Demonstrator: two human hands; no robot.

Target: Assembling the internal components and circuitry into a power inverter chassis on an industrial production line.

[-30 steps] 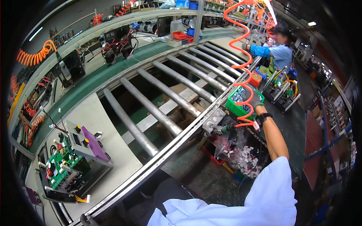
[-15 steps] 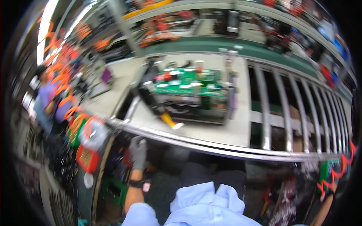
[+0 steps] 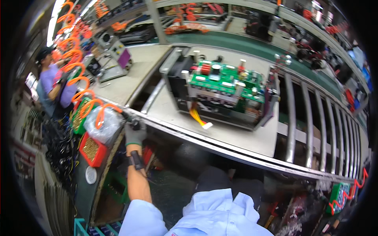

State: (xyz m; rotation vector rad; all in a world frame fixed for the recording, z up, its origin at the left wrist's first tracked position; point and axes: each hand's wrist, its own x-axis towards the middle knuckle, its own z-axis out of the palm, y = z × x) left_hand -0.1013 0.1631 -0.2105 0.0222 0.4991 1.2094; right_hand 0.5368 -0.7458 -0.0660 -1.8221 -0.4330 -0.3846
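My left hand (image 3: 136,134), in a grey glove, is at the bench's front rail, left of the middle. Its fingers are closed around a dark air tool (image 3: 133,122) at the end of an orange coiled hose (image 3: 80,80); the tool's exact kind is blurred. To the right on the bench stands an open electronic unit with a green circuit board (image 3: 226,80) on top and dark side panels. A yellow and orange cable with a white connector (image 3: 207,125) hangs from its front. My right hand is not in view.
A red bin of small brass-coloured parts (image 3: 93,150) and a clear plastic bag (image 3: 103,124) are at the left. A metal roller conveyor (image 3: 307,122) runs off right. A green bin (image 3: 339,196) stands at lower right. Another person (image 3: 53,80) works at far left.
My left hand has moved left and up along the rail and closed on the dark air tool. My right forearm has left the view. The whole view has shifted.
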